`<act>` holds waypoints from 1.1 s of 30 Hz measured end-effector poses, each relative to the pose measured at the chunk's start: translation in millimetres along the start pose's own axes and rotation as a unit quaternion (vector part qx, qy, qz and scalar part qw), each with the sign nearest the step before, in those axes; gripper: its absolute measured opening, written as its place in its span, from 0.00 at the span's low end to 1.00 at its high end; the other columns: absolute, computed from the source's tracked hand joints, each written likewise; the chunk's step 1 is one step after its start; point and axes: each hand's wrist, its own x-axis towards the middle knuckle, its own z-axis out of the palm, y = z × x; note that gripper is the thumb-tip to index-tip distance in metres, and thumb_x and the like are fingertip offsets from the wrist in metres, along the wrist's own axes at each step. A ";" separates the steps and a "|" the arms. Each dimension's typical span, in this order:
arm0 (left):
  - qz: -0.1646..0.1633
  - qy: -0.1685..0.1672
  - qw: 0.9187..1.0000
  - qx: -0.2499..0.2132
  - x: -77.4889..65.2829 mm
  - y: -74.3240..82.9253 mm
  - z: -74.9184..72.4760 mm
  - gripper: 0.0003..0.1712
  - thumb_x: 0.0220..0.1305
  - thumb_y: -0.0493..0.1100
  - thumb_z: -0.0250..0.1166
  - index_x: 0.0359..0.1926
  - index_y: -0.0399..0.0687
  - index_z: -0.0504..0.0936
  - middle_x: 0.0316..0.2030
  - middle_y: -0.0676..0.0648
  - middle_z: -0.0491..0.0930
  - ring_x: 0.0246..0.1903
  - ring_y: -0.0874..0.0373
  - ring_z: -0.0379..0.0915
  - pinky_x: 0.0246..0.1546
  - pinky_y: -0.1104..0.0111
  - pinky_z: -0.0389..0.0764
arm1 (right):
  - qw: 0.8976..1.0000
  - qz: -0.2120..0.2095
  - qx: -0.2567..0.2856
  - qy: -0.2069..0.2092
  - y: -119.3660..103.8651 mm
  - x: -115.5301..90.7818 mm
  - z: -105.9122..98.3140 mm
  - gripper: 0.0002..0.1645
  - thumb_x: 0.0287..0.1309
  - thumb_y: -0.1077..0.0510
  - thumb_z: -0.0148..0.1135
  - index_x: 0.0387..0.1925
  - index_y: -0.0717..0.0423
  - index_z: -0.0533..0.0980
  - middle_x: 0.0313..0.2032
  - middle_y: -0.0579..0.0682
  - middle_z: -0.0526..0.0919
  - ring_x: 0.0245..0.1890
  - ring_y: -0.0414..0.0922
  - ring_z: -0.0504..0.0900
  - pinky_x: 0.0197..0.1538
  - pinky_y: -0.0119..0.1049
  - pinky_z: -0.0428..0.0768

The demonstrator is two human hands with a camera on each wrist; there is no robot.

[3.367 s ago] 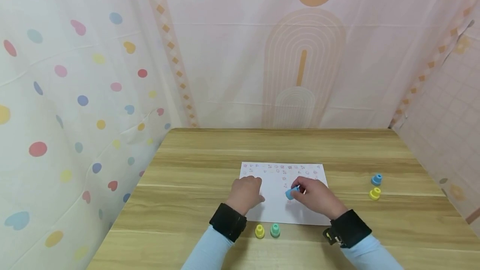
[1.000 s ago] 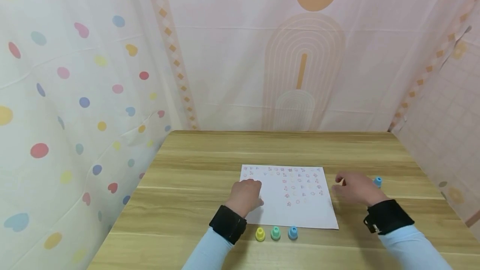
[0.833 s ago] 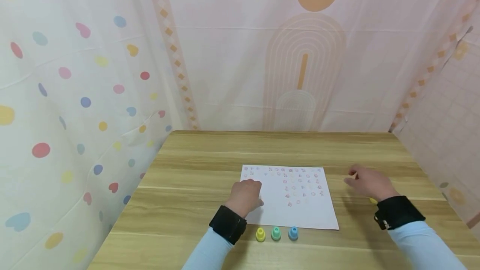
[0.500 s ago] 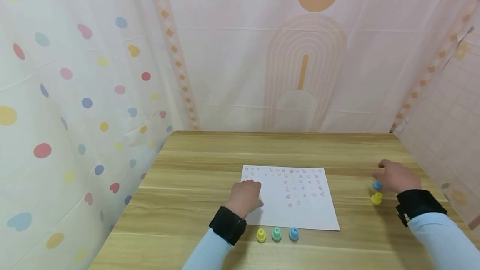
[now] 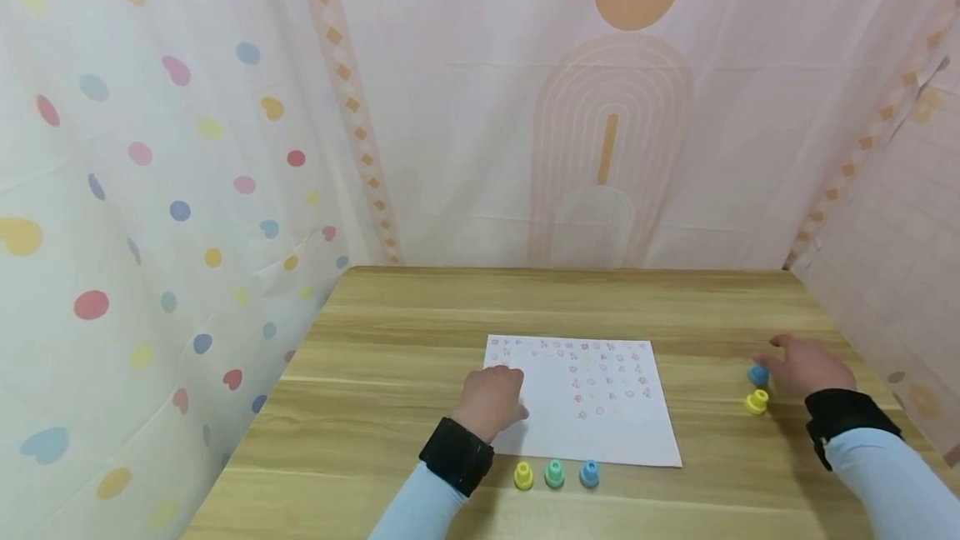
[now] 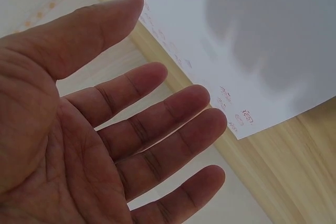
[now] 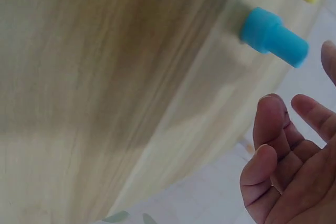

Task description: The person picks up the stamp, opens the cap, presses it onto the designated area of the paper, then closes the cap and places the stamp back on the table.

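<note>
My left hand (image 5: 491,402) is over the left part of a white sheet of paper (image 5: 600,440), fingers spread and slightly bent, holding nothing. Rows of small printed marks run along the sheet's top and right side. At the right, my right hand (image 5: 810,365) is beside a blue stamp (image 5: 758,375). The right wrist view shows its loosely bent fingers (image 7: 270,119) apart from that blue stamp (image 7: 273,38). A yellow stamp (image 5: 757,402) stands just in front of the blue one.
Along the sheet's near edge stand a yellow stamp (image 5: 523,476), a green stamp (image 5: 555,474) and another blue stamp (image 5: 589,474). All of this is on a wooden table (image 5: 360,407). Patterned curtains (image 5: 465,148) hang behind it and at its sides.
The right hand held a blue stamp over the paper; that stamp now stands beside the green one. The emptied hand has moved right to the other blue stamp. The left hand has stayed over the paper.
</note>
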 end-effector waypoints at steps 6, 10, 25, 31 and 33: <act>0.003 0.005 1.000 0.000 -0.5 0.9 2.2 0.19 0.48 0.50 0.73 0.40 0.45 0.83 0.30 0.46 0.84 0.25 0.55 0.72 0.30 0.60 0.80 | 1.000 0.000 -0.001 0.006 6.9 2.1 6.9 0.48 0.65 0.34 0.47 0.58 0.78 0.64 0.53 0.82 0.70 0.48 0.76 0.69 0.44 0.67 0.73; 0.001 0.004 1.000 -0.002 -0.6 1.7 2.5 0.20 0.48 0.50 0.73 0.40 0.45 0.83 0.30 0.46 0.84 0.25 0.55 0.72 0.31 0.60 0.79 | 0.999 -0.022 -0.011 0.023 8.2 2.8 10.7 0.36 0.66 0.42 0.50 0.54 0.75 0.71 0.51 0.80 0.74 0.47 0.74 0.71 0.42 0.65 0.75; 0.000 0.011 1.000 -0.012 -0.5 2.5 4.6 0.20 0.48 0.50 0.73 0.40 0.44 0.84 0.29 0.46 0.84 0.24 0.55 0.71 0.30 0.59 0.79 | 1.000 -0.020 -0.011 0.010 5.3 6.4 13.0 0.26 0.59 0.51 0.59 0.45 0.73 0.77 0.42 0.75 0.81 0.36 0.62 0.78 0.34 0.57 0.77; 0.003 0.013 1.000 -0.008 -0.6 2.2 4.2 0.20 0.49 0.51 0.73 0.40 0.45 0.84 0.29 0.46 0.84 0.23 0.55 0.70 0.29 0.60 0.79 | 1.000 -0.010 -0.006 0.011 3.5 8.4 11.8 0.24 0.61 0.54 0.56 0.45 0.74 0.75 0.41 0.74 0.81 0.34 0.60 0.78 0.35 0.57 0.77; 0.004 0.013 1.000 -0.007 -0.7 2.6 3.9 0.20 0.49 0.51 0.73 0.40 0.45 0.84 0.29 0.46 0.84 0.23 0.55 0.70 0.30 0.60 0.79 | 1.000 -0.006 -0.005 0.013 1.5 8.4 10.1 0.22 0.62 0.55 0.55 0.45 0.74 0.75 0.40 0.74 0.81 0.33 0.59 0.78 0.34 0.56 0.77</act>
